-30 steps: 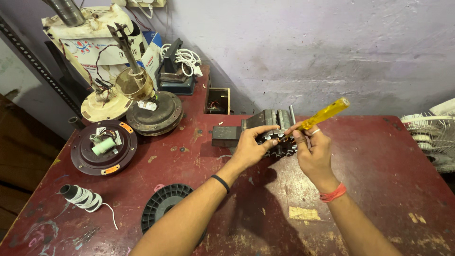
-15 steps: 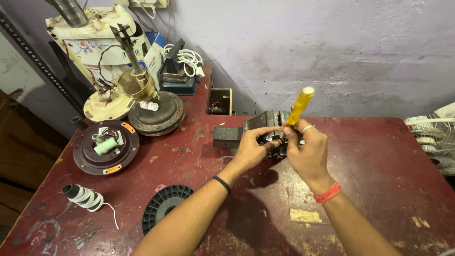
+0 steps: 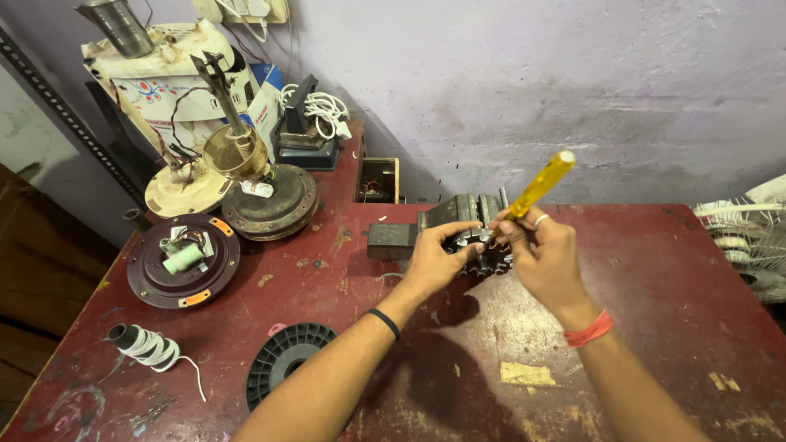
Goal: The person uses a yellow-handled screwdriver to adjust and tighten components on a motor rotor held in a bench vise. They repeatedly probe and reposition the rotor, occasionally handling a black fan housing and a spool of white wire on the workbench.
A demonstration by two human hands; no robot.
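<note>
My left hand (image 3: 436,262) grips a round, toothed metal motor core (image 3: 485,250) that rests on the red worktable (image 3: 655,270) in front of a grey metal vise (image 3: 463,211). My right hand (image 3: 544,258) holds a screwdriver with a yellow translucent handle (image 3: 540,186). The handle points up and to the right, and the tip goes down into the core between my hands. A black band is on my left wrist and a red one on my right.
Two dismantled fan motors (image 3: 184,260) (image 3: 266,196) lie at the left. A black slotted disc (image 3: 286,372) and a taped roll (image 3: 147,345) sit near the front left. A small open box (image 3: 378,178) stands at the back. A white wire fan guard (image 3: 749,245) is at the right edge.
The screwdriver handle swung from leaning right to nearly upright, then back to a rightward tilt. My hands stayed on the core.
</note>
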